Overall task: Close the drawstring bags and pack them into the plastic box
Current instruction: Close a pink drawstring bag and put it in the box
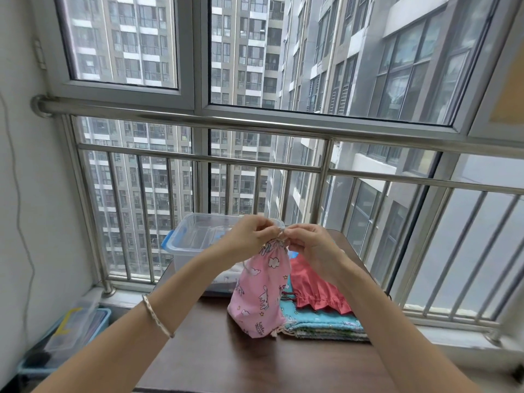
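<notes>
Pinching pink bag (261, 290), mouth hidden by fingers (296, 236).

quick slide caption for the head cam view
Left hand and right hand pinch the gathered neck of a pink drawstring bag, clear plastic box behind.

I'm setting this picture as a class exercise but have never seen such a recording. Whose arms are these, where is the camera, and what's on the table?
There is no machine: a person wears a camera on the head, looking down at their arms. The left hand and right hand pinch the gathered top of a pink drawstring bag over a table. Beside it lies a red bag on a stack topped by a blue bag. Behind stands a clear plastic box with blue latches.
</notes>
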### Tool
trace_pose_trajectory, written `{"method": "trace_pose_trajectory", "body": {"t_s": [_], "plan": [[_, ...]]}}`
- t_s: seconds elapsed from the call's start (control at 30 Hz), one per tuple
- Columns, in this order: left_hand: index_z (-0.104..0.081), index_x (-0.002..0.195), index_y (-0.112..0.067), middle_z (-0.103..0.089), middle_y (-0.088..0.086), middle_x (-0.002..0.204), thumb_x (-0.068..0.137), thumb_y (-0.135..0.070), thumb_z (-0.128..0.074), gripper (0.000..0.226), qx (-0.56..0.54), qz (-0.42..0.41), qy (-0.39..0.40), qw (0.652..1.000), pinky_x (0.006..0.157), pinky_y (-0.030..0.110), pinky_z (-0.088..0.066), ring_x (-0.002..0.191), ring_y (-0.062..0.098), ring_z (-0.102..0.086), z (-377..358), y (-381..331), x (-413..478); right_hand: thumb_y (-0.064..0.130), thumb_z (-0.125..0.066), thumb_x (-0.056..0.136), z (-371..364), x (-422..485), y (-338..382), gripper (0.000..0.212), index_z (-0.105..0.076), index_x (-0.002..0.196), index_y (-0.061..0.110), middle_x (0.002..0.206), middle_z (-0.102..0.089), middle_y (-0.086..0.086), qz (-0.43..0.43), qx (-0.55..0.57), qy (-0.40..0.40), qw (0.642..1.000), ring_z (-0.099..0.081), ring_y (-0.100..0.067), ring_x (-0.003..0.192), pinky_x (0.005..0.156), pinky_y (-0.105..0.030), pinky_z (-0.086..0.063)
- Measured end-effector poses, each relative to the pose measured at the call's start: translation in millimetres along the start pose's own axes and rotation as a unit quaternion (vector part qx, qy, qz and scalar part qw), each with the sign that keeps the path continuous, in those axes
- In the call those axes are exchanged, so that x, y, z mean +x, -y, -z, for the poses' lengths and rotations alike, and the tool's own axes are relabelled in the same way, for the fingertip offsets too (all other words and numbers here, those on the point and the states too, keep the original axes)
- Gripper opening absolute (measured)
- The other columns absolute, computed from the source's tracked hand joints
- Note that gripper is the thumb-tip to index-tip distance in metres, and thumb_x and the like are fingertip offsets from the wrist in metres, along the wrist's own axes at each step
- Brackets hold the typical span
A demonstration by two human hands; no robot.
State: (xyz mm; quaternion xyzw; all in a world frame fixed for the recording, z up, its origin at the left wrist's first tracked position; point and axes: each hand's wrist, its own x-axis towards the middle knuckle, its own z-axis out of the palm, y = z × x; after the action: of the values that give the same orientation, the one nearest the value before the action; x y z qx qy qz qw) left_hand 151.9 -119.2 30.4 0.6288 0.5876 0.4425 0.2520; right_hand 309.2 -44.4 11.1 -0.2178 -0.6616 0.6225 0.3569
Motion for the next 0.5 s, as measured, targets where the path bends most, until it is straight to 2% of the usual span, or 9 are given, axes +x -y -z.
{"method": "trace_pose_trajectory", "body": {"t_s": [0.07,0.1,0.13,0.2,0.27,0.33,0.37,0.43,0.5], "plan": [[-0.068,0.089,-0.008,-0.063,-0.010,0.059,0.098,-0.021,-0.051,0.023,-0.106,0.073,0.034,0.991,0.050,0.013,-0.042,0.049,-0.002,-0.054,1,-1,0,0.008,-0.067,0.087,-2,-2,-1,0.004,-0.068,0.090,0.006,0.077,-0.068,-0.005,0.042,-0.057,-0.040,0.997,-0.059,-0.012,0.070,0.068,-0.021,-0.049],[-0.069,0.092,-0.006,-0.066,-0.005,0.065,0.098,-0.023,-0.051,0.025,-0.145,0.103,0.049,0.983,0.054,0.017,-0.045,0.055,0.004,-0.058,1,-2,0,0.011,-0.071,0.084,-3,-2,-2,0.010,-0.066,0.092,0.007,0.079,-0.068,-0.005,0.067,-0.093,-0.063,0.991,-0.060,-0.012,0.069,0.068,-0.022,-0.050],[-0.069,0.095,-0.003,-0.067,0.000,0.071,0.098,-0.023,-0.051,0.027,-0.175,0.125,0.061,0.975,0.056,0.020,-0.047,0.058,0.008,-0.059,1,-2,-1,0.012,-0.073,0.083,-5,-3,-2,0.012,-0.065,0.091,0.008,0.078,-0.068,-0.006,0.094,-0.128,-0.082,0.984,-0.061,-0.011,0.069,0.067,-0.021,-0.051],[-0.066,0.093,-0.002,-0.064,0.000,0.065,0.098,-0.022,-0.052,0.025,-0.221,0.150,0.077,0.961,0.053,0.020,-0.045,0.053,0.007,-0.056,1,-3,-2,0.009,-0.075,0.081,-8,-4,-2,0.010,-0.066,0.083,0.011,0.074,-0.066,-0.003,0.145,-0.183,-0.109,0.966,-0.059,-0.007,0.065,0.064,-0.018,-0.050],[-0.064,0.090,-0.003,-0.060,-0.001,0.058,0.098,-0.019,-0.052,0.022,-0.257,0.169,0.083,0.948,0.054,0.021,-0.041,0.048,0.007,-0.052,1,-4,-3,0.007,-0.075,0.081,-11,-5,-4,0.012,-0.069,0.079,0.018,0.072,-0.068,0.002,0.172,-0.220,-0.120,0.953,-0.060,-0.004,0.063,0.062,-0.017,-0.049],[-0.063,0.094,-0.001,-0.062,0.005,0.068,0.097,-0.019,-0.052,0.022,-0.279,0.189,0.084,0.938,0.055,0.023,-0.041,0.052,0.009,-0.051,1,-6,-3,0.008,-0.074,0.082,-11,-4,-6,0.016,-0.071,0.079,0.024,0.075,-0.069,0.003,0.187,-0.244,-0.127,0.943,-0.064,-0.004,0.066,0.064,-0.018,-0.051],[-0.063,0.096,0.000,-0.062,0.006,0.071,0.097,-0.020,-0.053,0.022,-0.281,0.198,0.081,0.936,0.052,0.022,-0.041,0.052,0.009,-0.051,1,-6,-3,0.009,-0.075,0.081,-11,-4,-7,0.015,-0.071,0.079,0.023,0.077,-0.069,0.002,0.192,-0.252,-0.136,0.939,-0.064,-0.005,0.068,0.065,-0.019,-0.051],[-0.062,0.097,0.000,-0.060,0.003,0.064,0.096,-0.020,-0.054,0.021,-0.282,0.216,0.074,0.932,0.045,0.019,-0.038,0.046,0.007,-0.045,1,-5,-3,0.011,-0.077,0.079,-10,-3,-10,0.007,-0.071,0.080,0.016,0.078,-0.068,-0.002,0.201,-0.269,-0.160,0.928,-0.064,-0.010,0.068,0.064,-0.021,-0.052],[-0.062,0.100,0.000,-0.057,0.003,0.068,0.095,-0.021,-0.056,0.023,-0.291,0.229,0.079,0.926,0.049,0.019,-0.032,0.051,0.008,-0.039,2,-1,-1,0.013,-0.078,0.079,-10,-3,-11,0.006,-0.072,0.080,0.010,0.077,-0.067,-0.003,0.211,-0.291,-0.164,0.919,-0.063,-0.012,0.068,0.064,-0.024,-0.053]]}}
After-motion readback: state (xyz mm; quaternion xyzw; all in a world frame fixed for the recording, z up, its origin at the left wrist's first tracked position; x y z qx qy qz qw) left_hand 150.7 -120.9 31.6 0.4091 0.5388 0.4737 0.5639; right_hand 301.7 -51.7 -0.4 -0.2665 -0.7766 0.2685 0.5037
